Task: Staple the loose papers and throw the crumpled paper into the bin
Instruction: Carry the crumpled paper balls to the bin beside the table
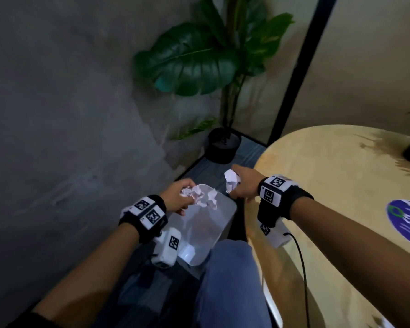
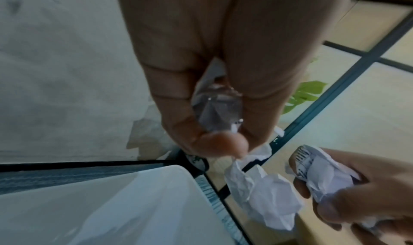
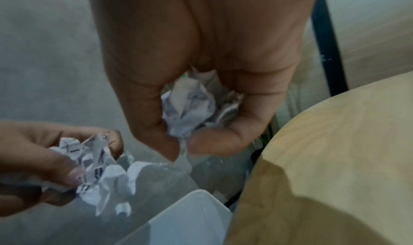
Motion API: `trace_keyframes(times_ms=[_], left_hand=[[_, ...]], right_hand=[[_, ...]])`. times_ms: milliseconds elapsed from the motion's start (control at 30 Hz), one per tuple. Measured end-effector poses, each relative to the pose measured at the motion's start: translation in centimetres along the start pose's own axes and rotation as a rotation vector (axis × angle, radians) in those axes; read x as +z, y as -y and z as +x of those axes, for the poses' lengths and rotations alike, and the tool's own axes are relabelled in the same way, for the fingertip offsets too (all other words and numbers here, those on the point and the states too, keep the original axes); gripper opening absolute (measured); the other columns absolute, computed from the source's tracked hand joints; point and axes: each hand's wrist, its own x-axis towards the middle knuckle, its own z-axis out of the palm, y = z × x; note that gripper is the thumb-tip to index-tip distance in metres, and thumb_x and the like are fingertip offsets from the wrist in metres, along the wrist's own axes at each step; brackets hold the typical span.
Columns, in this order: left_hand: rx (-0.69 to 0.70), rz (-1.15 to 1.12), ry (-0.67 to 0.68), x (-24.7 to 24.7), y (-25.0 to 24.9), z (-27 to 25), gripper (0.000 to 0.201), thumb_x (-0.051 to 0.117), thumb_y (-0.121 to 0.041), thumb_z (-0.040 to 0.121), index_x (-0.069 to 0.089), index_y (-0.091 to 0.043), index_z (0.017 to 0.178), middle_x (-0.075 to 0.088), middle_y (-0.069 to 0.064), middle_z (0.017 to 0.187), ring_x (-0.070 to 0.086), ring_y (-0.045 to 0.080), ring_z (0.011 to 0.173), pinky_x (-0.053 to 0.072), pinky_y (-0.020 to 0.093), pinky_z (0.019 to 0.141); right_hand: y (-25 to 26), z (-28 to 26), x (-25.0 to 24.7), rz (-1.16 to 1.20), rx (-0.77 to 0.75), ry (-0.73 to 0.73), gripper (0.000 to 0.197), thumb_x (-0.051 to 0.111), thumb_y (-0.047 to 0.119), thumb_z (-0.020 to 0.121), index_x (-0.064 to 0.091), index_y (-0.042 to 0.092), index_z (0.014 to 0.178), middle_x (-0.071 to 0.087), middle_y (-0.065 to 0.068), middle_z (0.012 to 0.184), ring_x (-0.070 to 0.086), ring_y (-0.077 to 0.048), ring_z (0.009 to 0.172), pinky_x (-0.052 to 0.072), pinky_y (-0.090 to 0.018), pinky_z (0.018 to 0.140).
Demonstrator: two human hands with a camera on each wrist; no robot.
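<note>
Bin (image 1: 225, 210) under both hands, left hand (image 1: 175, 197) and right hand (image 1: 243, 183) gripping crumpled paper (image 1: 199, 196)

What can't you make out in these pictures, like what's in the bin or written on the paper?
- Inside of the bin: head view, blurred; contents unreadable.
- Print on the crumpled paper in the right hand: right wrist view, blurred, fingers cover it.
- Paper wad in the left hand: left wrist view, mostly hidden by fingers.
- Blue sticker on the table: cut by the right edge.
</note>
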Motion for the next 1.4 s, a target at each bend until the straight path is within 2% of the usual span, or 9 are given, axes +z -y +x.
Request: trace_keyframes(times_ms=[167, 367, 500, 667, 800, 900, 1000, 1100, 1400], left_hand=[[-0.058, 0.013, -0.002, -0.2, 3.7, 1.3, 0.024, 0.056, 0.000, 0.088, 0.047, -0.022, 0.082, 0.043, 0.002, 0.066, 0.041, 0.011, 0.051, 0.044, 0.014, 0.033], [-0.079, 0.039, 0.015, 0.3, 5.4, 2.5, 0.019, 0.057, -0.001, 0.088, 0.047, -0.016, 0.094, 0.045, 0.001, 0.071, 0.044, 0.011, 0.051, 0.045, 0.013, 0.035], [-0.091, 0.103, 0.046, 0.9, 5.7, 3.1, 0.019, 0.056, 0.000, 0.087, 0.048, -0.015, 0.094, 0.045, 0.002, 0.067, 0.043, 0.011, 0.051, 0.044, 0.013, 0.034], [-0.116, 0.162, 0.069, 1.6, 6.0, 4.0, 0.022, 0.057, -0.001, 0.086, 0.051, -0.019, 0.096, 0.048, 0.003, 0.073, 0.048, 0.013, 0.053, 0.047, 0.016, 0.036], [-0.128, 0.168, 0.068, 2.8, 6.8, 5.0, 0.037, 0.060, 0.002, 0.084, 0.058, -0.016, 0.116, 0.059, 0.013, 0.100, 0.052, 0.013, 0.057, 0.051, 0.023, 0.048], [-0.123, 0.169, 0.088, 3.8, 7.4, 5.6, 0.058, 0.063, 0.001, 0.082, 0.047, -0.018, 0.135, 0.050, 0.008, 0.134, 0.059, 0.021, 0.081, 0.053, 0.029, 0.060], [-0.154, 0.223, 0.086, 4.6, 7.8, 6.0, 0.077, 0.070, -0.010, 0.080, 0.031, -0.020, 0.146, 0.037, 0.008, 0.148, 0.051, 0.028, 0.123, 0.051, 0.037, 0.092], [-0.154, 0.285, 0.078, 4.9, 7.9, 6.2, 0.080, 0.071, -0.017, 0.081, 0.027, -0.018, 0.148, 0.030, 0.009, 0.153, 0.040, 0.026, 0.135, 0.046, 0.039, 0.102], [0.065, 0.335, 0.094, 3.4, -0.9, 3.4, 0.028, 0.062, -0.013, 0.087, 0.061, -0.007, 0.114, 0.059, 0.006, 0.094, 0.054, 0.016, 0.078, 0.040, 0.017, 0.057]], right_hand=[[1.3, 3.4, 2.4, -0.176, -0.025, 0.220, 0.059, 0.078, 0.009, 0.070, 0.046, 0.016, 0.119, 0.049, -0.002, 0.100, 0.056, -0.024, 0.090, 0.041, -0.012, 0.032], [1.6, 5.2, 3.6, -0.224, -0.047, 0.257, 0.079, 0.081, 0.017, 0.070, 0.041, 0.021, 0.138, 0.050, -0.008, 0.130, 0.058, -0.026, 0.112, 0.052, -0.017, 0.057], [1.3, 5.9, 3.7, -0.242, -0.062, 0.237, 0.073, 0.076, 0.030, 0.076, 0.041, 0.023, 0.139, 0.049, -0.007, 0.138, 0.056, -0.026, 0.118, 0.047, -0.032, 0.092], [1.0, 5.8, 3.3, -0.115, -0.036, 0.255, 0.054, 0.067, 0.024, 0.085, 0.047, 0.022, 0.135, 0.053, -0.010, 0.132, 0.065, -0.025, 0.088, 0.055, -0.032, 0.079], [0.5, 4.6, 2.3, -0.133, -0.073, 0.194, 0.046, 0.063, 0.028, 0.086, 0.051, 0.024, 0.131, 0.059, -0.008, 0.128, 0.062, -0.025, 0.106, 0.050, -0.034, 0.091], [0.0, 3.2, 1.3, -0.105, -0.098, 0.168, 0.044, 0.063, 0.029, 0.087, 0.052, 0.024, 0.130, 0.059, -0.006, 0.126, 0.058, -0.023, 0.113, 0.046, -0.035, 0.097], [-0.7, 1.6, 0.7, -0.066, -0.113, 0.149, 0.042, 0.063, 0.028, 0.088, 0.052, 0.024, 0.128, 0.056, -0.001, 0.117, 0.057, -0.020, 0.112, 0.046, -0.035, 0.097], [-1.6, 0.3, 0.3, -0.032, -0.108, 0.134, 0.039, 0.063, 0.026, 0.088, 0.054, 0.024, 0.126, 0.052, 0.001, 0.112, 0.057, -0.020, 0.107, 0.046, -0.037, 0.096], [-5.9, -6.4, -1.0, 0.070, -0.029, 0.034, 0.029, 0.061, 0.023, 0.089, 0.060, 0.024, 0.118, 0.058, -0.001, 0.110, 0.062, -0.024, 0.101, 0.047, -0.037, 0.090]])
